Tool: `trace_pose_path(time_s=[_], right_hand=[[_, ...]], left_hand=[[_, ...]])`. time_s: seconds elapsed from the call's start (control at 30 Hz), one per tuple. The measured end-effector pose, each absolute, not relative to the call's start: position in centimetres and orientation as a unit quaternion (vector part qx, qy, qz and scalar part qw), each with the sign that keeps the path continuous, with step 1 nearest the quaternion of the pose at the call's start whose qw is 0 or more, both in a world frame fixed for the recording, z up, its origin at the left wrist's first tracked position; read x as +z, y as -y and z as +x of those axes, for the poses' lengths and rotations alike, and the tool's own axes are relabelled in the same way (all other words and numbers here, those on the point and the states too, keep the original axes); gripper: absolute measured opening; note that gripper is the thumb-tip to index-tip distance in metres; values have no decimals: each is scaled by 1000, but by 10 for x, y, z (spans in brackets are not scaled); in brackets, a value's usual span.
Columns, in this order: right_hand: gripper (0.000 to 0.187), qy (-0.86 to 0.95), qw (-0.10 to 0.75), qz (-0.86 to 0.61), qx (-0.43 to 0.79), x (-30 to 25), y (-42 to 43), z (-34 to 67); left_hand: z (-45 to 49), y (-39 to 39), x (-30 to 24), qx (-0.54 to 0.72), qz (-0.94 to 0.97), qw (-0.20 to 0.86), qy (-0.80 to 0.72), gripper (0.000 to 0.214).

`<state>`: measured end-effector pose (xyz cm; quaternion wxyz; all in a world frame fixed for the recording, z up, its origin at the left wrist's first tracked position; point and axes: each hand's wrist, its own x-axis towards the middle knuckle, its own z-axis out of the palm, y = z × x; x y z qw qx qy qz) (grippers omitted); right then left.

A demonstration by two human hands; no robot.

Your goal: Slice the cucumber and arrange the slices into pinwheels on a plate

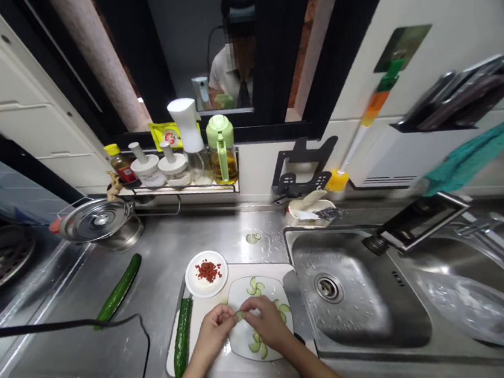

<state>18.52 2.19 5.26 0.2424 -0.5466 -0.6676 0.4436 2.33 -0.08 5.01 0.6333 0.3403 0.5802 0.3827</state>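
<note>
Both my hands meet over the left part of a white squarish plate. The fingers of my left hand and my right hand pinch one small pale-green cucumber slice between them. Fans of cucumber slices lie on the plate at its far side, its right and its near side. Under the plate is a white cutting board. A cut cucumber rests along the board's left edge. Behind my left hand, a small white dish holds chopped red pieces.
Right of the board is a steel sink with a faucet. Another cucumber lies on the counter at left, near a lidded pot. A black cable crosses the left foreground. Cucumber scraps sit behind the plate.
</note>
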Motion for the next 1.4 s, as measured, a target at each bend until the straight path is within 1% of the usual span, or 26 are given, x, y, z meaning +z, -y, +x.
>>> trace_pose_path(time_s=[0.13, 0.23, 0.33, 0.47, 0.57, 0.7, 0.83, 0.9, 1.13, 1.3, 1.4], right_hand=[[9, 663, 240, -554, 442, 61, -23, 188], [8, 665, 241, -551, 443, 67, -22, 190], [7, 670, 248, -537, 449, 73, -21, 192], [9, 679, 252, -516, 457, 79, -20, 195], [8, 682, 252, -505, 466, 82, -19, 197], [8, 679, 252, -515, 458, 79, -20, 198], [10, 682, 208, -543, 444, 70, -24, 197], [11, 681, 187, -556, 438, 64, -27, 196], [13, 668, 115, -612, 407, 46, -36, 184], [14, 679, 59, -645, 346, 46, -41, 173], [11, 694, 37, -648, 312, 45, -44, 168]], left_hand=[[30, 3, 44, 405, 213, 707, -539, 39], [37, 4, 40, 420, 88, 735, -525, 38], [42, 4, 42, 372, 19, 764, -527, 35], [44, 3, 45, 306, -22, 804, -509, 31], [40, 4, 43, 323, -19, 814, -482, 22], [33, 3, 36, 366, 1, 812, -455, 27], [26, 1, 32, 379, 44, 782, -493, 37], [24, -1, 29, 383, 85, 761, -517, 37], [20, -2, 13, 385, 271, 626, -622, 21], [19, 0, 10, 317, 411, 492, -699, 9], [19, 0, 12, 272, 473, 434, -717, 8]])
